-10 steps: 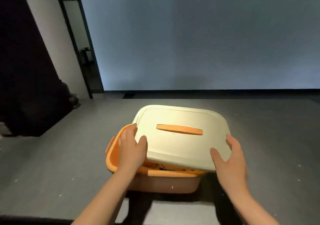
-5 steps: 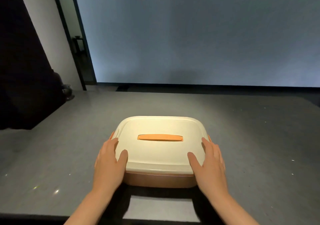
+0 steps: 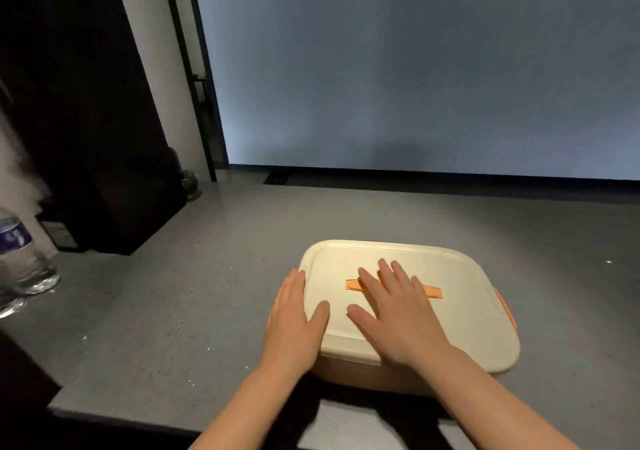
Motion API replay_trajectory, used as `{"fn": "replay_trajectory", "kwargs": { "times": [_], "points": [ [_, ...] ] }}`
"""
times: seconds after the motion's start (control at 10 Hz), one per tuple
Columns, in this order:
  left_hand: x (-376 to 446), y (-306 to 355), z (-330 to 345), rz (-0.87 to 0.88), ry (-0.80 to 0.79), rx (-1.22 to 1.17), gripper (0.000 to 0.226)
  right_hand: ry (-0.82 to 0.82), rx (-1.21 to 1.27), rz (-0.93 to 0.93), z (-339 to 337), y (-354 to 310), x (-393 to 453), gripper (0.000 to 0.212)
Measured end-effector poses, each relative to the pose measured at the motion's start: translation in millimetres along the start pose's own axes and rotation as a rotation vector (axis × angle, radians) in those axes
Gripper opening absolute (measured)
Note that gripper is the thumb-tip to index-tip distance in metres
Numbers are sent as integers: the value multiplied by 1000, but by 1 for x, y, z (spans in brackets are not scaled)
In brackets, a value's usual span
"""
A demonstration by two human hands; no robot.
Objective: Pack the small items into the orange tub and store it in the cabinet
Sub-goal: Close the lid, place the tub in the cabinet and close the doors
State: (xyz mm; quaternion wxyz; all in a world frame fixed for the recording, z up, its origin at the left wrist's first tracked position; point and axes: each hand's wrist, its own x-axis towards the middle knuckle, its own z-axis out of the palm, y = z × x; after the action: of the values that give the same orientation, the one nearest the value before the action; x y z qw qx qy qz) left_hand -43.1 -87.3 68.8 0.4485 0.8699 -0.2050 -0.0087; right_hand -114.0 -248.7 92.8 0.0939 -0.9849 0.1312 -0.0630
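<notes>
The orange tub point(image 3: 374, 377) sits on the grey counter point(image 3: 194, 311) with its cream lid point(image 3: 464, 314) seated flat on top. The lid has an orange handle strip point(image 3: 431, 291) across its middle. My left hand point(image 3: 294, 325) rests flat against the lid's left edge, thumb on the top. My right hand point(image 3: 398, 311) lies palm down on the lid's middle, fingers spread over the handle strip. Neither hand grips anything. The tub's contents are hidden under the lid.
Two clear water bottles point(image 3: 20, 259) stand at the counter's far left. A dark block point(image 3: 104, 172) rises at the back left, with a small round glass object point(image 3: 189, 183) beside it. The counter's front edge point(image 3: 138, 425) is close to me.
The lid went from tilted over the open tub to seated flat. My right hand moved from the lid's right edge to its middle. The view shifted, so the tub sits further right.
</notes>
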Motion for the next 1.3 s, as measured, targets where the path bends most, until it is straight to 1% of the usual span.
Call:
{"fn": "replay_trajectory", "kwargs": {
  "times": [0.1,0.2,0.3,0.4,0.5,0.6,0.7,0.8,0.9,1.0,1.1,1.2,1.3],
  "points": [
    [1,-11,-6,-87,65,-127,58,-76,-17,-89,11,-23,20,63],
    [7,-22,-14,-217,52,-210,63,-109,0,-85,16,-28,27,62],
    [13,-23,-17,-283,-4,-282,61,-114,17,-88,16,-26,26,61],
    [17,-19,-16,-305,-9,-429,39,-110,22,-98,16,-25,25,60],
    [14,-12,-16,-246,39,-428,29,-99,28,-101,16,-26,23,60],
    [11,-8,-15,-138,74,-256,39,-86,37,-95,16,-26,23,59],
    [11,-8,-14,-121,90,-221,35,-79,30,-95,17,-26,24,59],
    [20,-11,-15,-178,94,-303,21,-78,32,-96,18,-25,23,59],
    [27,-9,-13,-299,30,-416,15,-85,39,-94,19,-24,23,59],
    [27,-7,-7,-317,106,-488,10,-78,46,-94,19,-24,24,60],
    [23,-1,-8,-226,184,-435,26,-75,50,-92,19,-24,24,60],
    [22,3,-10,-172,178,-315,32,-75,55,-90,20,-24,25,60],
    [23,4,-12,-132,180,-186,30,-74,62,-90,20,-24,24,60]
  ]
}}
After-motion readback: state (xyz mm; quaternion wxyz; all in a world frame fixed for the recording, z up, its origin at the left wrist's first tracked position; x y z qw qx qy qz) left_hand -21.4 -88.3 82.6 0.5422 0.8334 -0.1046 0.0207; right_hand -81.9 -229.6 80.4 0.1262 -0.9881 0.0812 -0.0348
